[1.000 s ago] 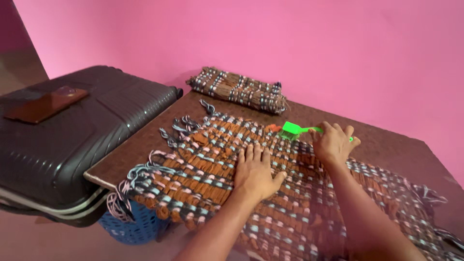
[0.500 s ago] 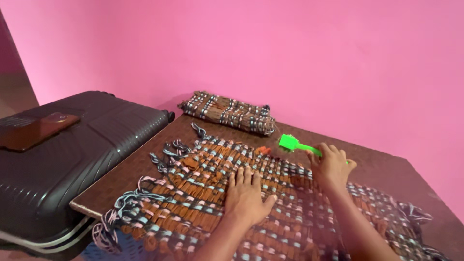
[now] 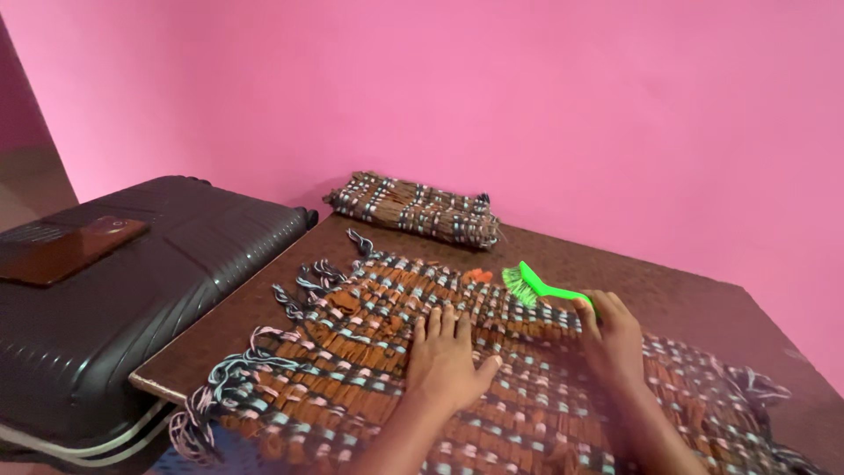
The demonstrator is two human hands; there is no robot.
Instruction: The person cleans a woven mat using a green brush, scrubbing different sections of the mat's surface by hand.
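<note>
A woven mat (image 3: 369, 343) in brown, orange, white and pale blue strips lies spread over a dark brown table (image 3: 668, 290). My left hand (image 3: 444, 356) rests flat on the mat with its fingers spread. My right hand (image 3: 608, 330) grips the handle of a bright green brush (image 3: 532, 284), whose bristles touch the mat's far edge. Loose fringe strands hang off the mat's left end near the table corner.
A folded mat (image 3: 413, 207) of the same weave lies at the back of the table by the pink wall (image 3: 527, 97). A black hard suitcase (image 3: 132, 281) stands at the left against the table, with a dark reddish phone (image 3: 66, 248) on top.
The view has shifted upward and the blue basket under the table edge has dropped out of sight. My right hand has drawn the green brush slightly along the mat's far edge.
</note>
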